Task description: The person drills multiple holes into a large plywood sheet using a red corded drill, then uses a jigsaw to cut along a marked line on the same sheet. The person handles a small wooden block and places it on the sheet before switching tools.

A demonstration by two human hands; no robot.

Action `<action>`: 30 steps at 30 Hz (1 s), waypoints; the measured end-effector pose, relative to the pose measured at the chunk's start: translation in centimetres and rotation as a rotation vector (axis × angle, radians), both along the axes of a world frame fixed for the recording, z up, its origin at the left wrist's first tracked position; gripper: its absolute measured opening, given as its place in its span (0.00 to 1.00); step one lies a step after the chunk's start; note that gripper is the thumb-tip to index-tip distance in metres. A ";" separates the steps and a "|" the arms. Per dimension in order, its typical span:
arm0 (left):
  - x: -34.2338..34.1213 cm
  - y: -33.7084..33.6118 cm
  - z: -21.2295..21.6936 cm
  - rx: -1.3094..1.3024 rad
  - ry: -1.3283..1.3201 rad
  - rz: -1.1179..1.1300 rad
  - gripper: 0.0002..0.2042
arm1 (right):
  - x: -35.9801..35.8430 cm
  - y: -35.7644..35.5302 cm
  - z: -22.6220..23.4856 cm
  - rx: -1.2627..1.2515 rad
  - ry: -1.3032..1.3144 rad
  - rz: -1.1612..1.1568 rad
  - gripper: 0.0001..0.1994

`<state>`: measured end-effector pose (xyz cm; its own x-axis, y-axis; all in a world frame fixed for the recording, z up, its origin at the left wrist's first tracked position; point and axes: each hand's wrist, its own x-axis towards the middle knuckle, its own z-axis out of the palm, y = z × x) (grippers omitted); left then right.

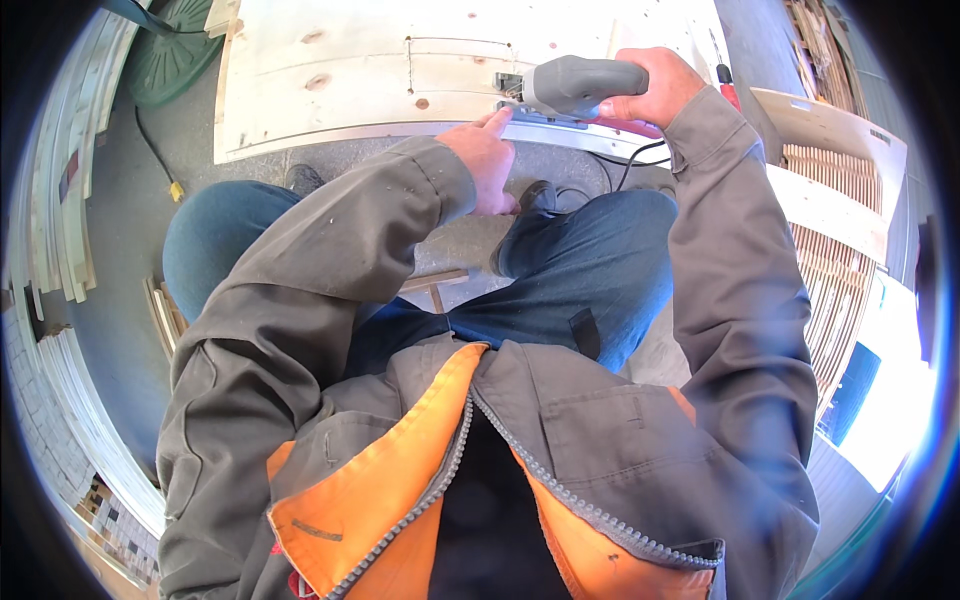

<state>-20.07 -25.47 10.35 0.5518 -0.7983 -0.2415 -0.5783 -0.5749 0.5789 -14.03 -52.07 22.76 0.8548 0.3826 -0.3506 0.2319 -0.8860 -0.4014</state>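
Observation:
A grey power tool that looks like a jigsaw [572, 84] sits on a pale wooden panel [330, 75], close to its near edge. My right hand [655, 88] is wrapped round the tool's handle. At the tool's front end, my left hand [484, 160] rests against the panel's near edge, index finger stretched toward the metal base [508, 84] and thumb hanging lower. Some of the left fingers are hidden. Dark pencil lines [460, 40] with small marks at the corners run across the panel beyond the left hand. The blade cannot be made out.
A black cord [640, 165] hangs below the panel near my right knee. Slatted wooden pieces [835, 280] stand on the right. Long boards [55, 180] lean at the left, near a round green base [175, 55] and a yellow-ended cord [176, 190]. A red-and-black tool [727, 85] lies at the panel's right.

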 end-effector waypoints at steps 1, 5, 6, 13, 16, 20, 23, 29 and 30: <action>0.0 0.0 0.2 0.011 0.010 -0.004 0.35 | 0.0 -0.1 0.0 -0.001 -0.005 0.005 0.20; 0.1 0.0 0.8 0.025 0.028 -0.014 0.36 | -0.1 0.0 0.2 0.005 0.002 0.011 0.20; 0.1 0.0 0.7 0.022 0.027 -0.015 0.36 | -0.2 0.0 0.0 0.008 -0.004 0.004 0.20; 0.0 0.0 0.3 0.021 0.037 0.008 0.37 | -0.3 0.1 -0.1 0.038 -0.015 0.009 0.19; 0.0 0.0 0.3 0.026 0.034 0.007 0.37 | -0.3 0.2 -0.1 0.029 -0.008 -0.015 0.20; 0.1 0.0 0.4 0.016 0.032 0.009 0.36 | -0.3 -0.1 -0.3 0.048 -0.013 -0.009 0.19; 0.0 0.0 0.2 0.012 0.022 0.008 0.35 | -0.2 0.0 -0.3 0.044 0.005 -0.023 0.19; 0.0 0.0 -0.1 0.015 0.013 0.008 0.35 | -0.1 0.2 -0.2 0.066 0.004 -0.027 0.18; 0.0 0.0 -0.1 0.016 0.017 0.006 0.35 | -0.2 0.2 -0.3 0.075 0.004 -0.026 0.18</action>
<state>-20.03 -25.50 10.30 0.5520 -0.7909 -0.2641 -0.5647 -0.5876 0.5795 -14.18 -51.84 22.44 0.8636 0.3856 -0.3249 0.2076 -0.8591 -0.4678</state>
